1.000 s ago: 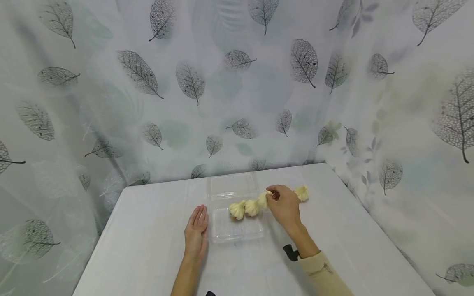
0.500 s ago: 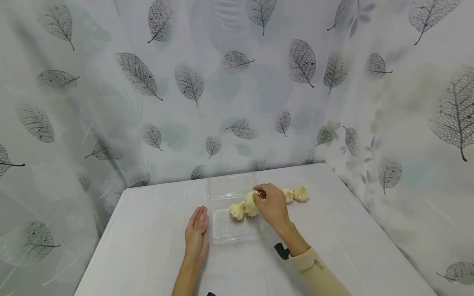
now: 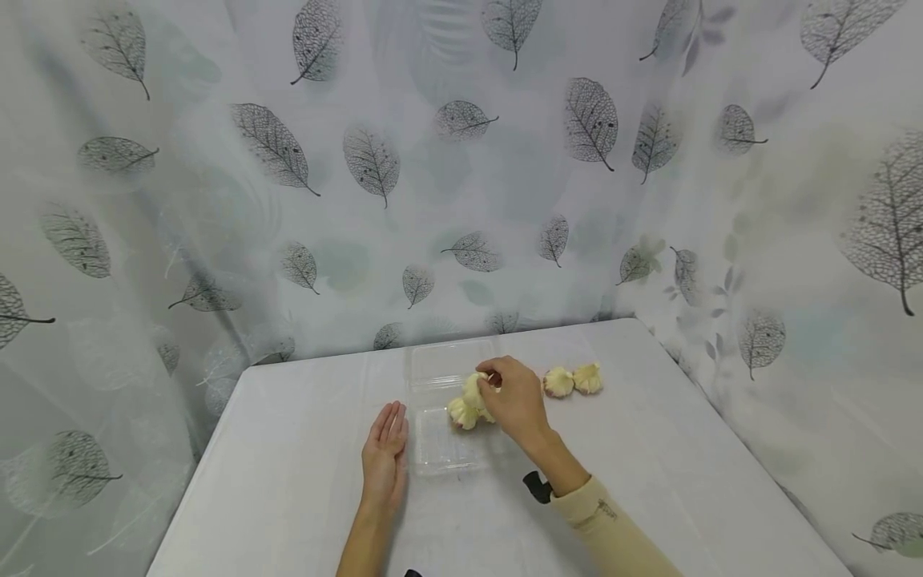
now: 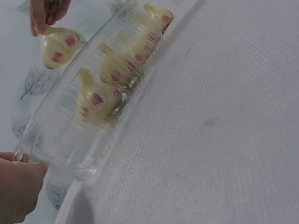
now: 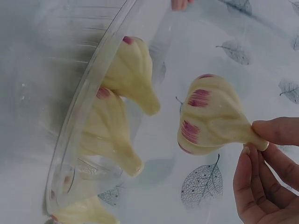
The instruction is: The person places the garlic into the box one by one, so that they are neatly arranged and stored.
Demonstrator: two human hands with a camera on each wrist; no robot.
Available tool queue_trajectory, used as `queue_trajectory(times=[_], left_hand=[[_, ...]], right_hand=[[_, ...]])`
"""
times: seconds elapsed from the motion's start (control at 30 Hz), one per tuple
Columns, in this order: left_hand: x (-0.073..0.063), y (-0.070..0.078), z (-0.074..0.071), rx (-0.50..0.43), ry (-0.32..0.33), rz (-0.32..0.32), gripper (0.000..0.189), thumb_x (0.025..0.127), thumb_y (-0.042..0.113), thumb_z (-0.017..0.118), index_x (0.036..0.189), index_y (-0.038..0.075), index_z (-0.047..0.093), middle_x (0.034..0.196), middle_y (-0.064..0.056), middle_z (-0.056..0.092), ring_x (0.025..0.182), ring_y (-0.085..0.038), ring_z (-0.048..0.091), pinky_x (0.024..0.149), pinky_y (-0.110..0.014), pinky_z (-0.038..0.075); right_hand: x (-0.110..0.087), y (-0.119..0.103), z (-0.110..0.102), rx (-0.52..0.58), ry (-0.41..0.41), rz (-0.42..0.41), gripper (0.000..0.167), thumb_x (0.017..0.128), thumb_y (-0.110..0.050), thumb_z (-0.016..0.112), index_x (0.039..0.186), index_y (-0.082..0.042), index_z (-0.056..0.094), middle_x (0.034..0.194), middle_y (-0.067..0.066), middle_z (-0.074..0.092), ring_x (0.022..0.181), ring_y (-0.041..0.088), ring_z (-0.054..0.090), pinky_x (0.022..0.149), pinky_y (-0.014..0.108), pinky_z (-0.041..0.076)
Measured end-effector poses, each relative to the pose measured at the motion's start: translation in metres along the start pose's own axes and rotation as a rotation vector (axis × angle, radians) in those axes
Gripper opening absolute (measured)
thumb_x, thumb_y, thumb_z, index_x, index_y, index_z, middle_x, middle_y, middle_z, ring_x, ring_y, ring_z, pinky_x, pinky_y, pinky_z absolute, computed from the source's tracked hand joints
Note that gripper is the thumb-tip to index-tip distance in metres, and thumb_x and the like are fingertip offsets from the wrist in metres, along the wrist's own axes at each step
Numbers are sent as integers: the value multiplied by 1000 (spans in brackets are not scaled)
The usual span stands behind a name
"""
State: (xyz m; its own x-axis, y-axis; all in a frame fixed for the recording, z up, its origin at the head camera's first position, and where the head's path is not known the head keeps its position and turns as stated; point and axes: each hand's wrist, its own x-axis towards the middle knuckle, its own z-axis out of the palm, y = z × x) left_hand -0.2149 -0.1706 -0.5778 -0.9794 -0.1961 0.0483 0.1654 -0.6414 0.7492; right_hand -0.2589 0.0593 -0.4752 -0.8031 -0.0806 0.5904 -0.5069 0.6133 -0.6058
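A garlic bulb (image 3: 472,390), cream with purple patches, hangs from my right hand (image 3: 515,401). Thumb and fingers pinch it by the stem, as the right wrist view shows. Below it, a clear plastic container (image 3: 449,458) lies opened on the table. Inside are two more bulbs: one garlic bulb (image 5: 133,70) and another garlic bulb (image 5: 110,128) beside it, stems pointing the same way. My left hand (image 3: 384,461) stands at the container's left side with its fingers straight. In the left wrist view that hand (image 4: 18,189) is at the container's end wall, apparently touching it.
Right of the container, two garlic bulbs (image 3: 558,382) sit side by side on the white table (image 3: 288,481). The container's clear lid (image 3: 450,361) lies folded back behind it. A leaf-patterned curtain (image 3: 461,184) surrounds the back and sides.
My right hand has carried its garlic bulb leftward over the bulbs in the container. The two bulbs on the table at right are uncovered now. My left hand has stayed put.
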Motion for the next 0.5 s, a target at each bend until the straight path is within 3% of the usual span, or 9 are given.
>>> queue_trajectory(times=[0.5], left_hand=[[3,-2,-1,5,2,2,68,98,-25,29,162,-7,16,170,-24,19,158,-29,23,125,-29,33]], right_hand=[[4,-3,22,3,-21,-15,13,85,-2,80,97,-7,79,88,4,73,77,16,67,67,30,59]])
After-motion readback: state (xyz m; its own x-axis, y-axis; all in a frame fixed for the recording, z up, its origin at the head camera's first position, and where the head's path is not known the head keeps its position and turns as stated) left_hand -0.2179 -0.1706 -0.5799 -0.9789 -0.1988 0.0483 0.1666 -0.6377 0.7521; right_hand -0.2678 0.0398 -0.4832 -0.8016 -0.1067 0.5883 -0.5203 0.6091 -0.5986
